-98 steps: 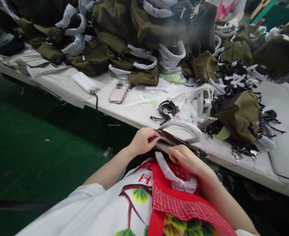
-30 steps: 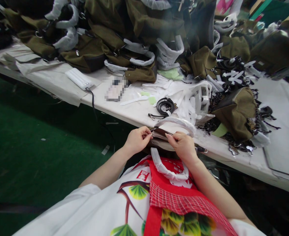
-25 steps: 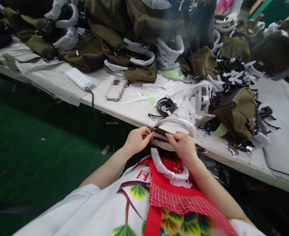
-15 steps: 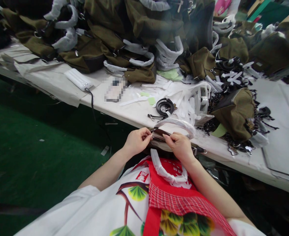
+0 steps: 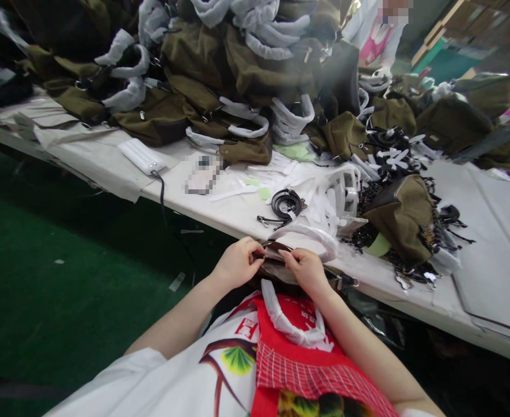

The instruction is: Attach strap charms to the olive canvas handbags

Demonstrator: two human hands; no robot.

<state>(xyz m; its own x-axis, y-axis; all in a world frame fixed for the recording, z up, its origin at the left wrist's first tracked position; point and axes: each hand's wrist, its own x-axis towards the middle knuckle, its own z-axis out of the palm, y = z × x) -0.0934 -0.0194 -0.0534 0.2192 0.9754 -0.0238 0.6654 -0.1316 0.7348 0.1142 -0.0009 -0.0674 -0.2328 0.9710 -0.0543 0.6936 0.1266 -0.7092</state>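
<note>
A dark handbag (image 5: 287, 275) with a pale lining rests between my body and the table's front edge, its mouth open towards me. My left hand (image 5: 238, 262) pinches the left part of the opening, fingers closed on the edge. On the other side my right hand (image 5: 304, 267) is closed on the inner edge of the opening, thumb and fingertips together. One wrapped white handle (image 5: 289, 321) hangs over my red apron, and the other wrapped handle (image 5: 319, 238) lies on the table side. A metal ring shows at the bag's right end.
Olive bags (image 5: 255, 63) with wrapped handles are piled along the back of the white table (image 5: 150, 184). A coiled black strap (image 5: 287, 204), a white power strip (image 5: 139, 155) and a white holder (image 5: 347, 191) lie nearer. Another olive bag (image 5: 404, 217) sits on dark straps at right. A person (image 5: 370, 37) stands behind.
The view has tilted up slightly, so the table and bags appear lower and more of the person behind shows. Both hands keep their hold on the handbag's opening with little movement.
</note>
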